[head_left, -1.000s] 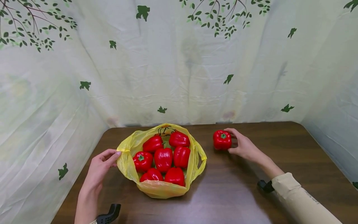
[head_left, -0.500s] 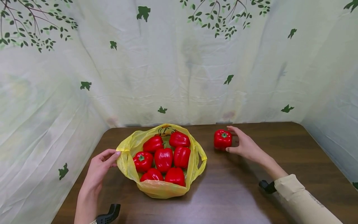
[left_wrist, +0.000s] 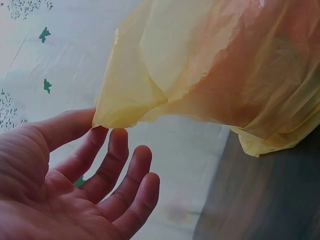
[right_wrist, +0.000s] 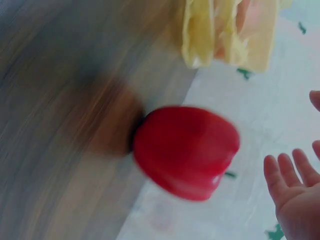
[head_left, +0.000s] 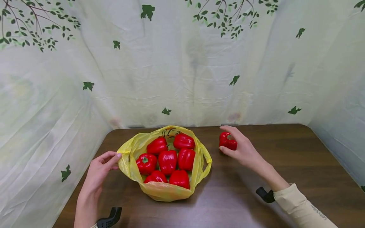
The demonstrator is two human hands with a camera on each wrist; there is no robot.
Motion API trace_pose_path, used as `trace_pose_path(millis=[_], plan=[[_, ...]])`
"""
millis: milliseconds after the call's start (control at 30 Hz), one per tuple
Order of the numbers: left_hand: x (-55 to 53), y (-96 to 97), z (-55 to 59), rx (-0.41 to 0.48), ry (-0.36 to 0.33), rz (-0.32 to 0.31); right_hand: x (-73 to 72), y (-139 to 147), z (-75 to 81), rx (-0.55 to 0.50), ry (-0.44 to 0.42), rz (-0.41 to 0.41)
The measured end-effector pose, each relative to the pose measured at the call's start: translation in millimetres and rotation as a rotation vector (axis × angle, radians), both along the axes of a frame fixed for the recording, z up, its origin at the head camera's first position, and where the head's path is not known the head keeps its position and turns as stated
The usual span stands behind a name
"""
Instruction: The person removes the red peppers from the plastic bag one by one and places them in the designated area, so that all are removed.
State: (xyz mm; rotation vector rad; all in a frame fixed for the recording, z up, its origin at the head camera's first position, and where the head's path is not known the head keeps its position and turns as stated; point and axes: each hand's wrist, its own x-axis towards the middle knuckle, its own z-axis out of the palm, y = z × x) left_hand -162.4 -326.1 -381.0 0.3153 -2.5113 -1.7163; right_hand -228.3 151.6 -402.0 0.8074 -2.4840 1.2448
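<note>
My left hand (head_left: 97, 172) pinches the left rim of a yellow plastic bag (head_left: 162, 192) between thumb and index finger. In the left wrist view the other fingers are loosely bent below the bag's corner. Inside the bag's wide mouth lie several glossy red bell peppers (head_left: 167, 162). One more red bell pepper (head_left: 228, 144) sits on the table, right of the bag. My right hand (head_left: 246, 150) is spread close by it, overlapping its right side in the head view. The right wrist view shows that bell pepper (right_wrist: 185, 150) apart from the fingers (right_wrist: 275, 180).
The dark brown wooden table (head_left: 302, 171) has rounded far corners. A pale curtain (head_left: 182, 79) with printed leaves and branches hangs behind it and along both sides. Both wrists carry a black camera mount (head_left: 265, 194).
My right hand has let go of the bell pepper; its fingers spread wider and have shifted up and to the left over it. The left hand still holds the bag's rim.
</note>
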Motion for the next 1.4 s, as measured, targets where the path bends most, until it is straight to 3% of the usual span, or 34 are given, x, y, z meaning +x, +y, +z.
trace_pose_path(millis=[400, 900, 1100, 1400], plan=[[-1.1, -1.6, -0.1, -0.004, -0.002, -0.004, 12.0, -49.9, 4.5, 0.021, -0.002, 0.183], [-1.3, -3.0, 0.2, -0.001, -0.023, 0.006, 12.4, -99.0, -2.0, 0.199, -0.061, 0.233], [-0.3, -2.8, -0.9, -0.005, -0.029, 0.007, 7.9, -104.5, -9.9, 0.290, -0.131, 0.202], [-0.9, -5.5, -1.3, 0.004, -0.014, 0.003, 0.1, -106.9, -22.5, 0.344, -0.175, 0.199]])
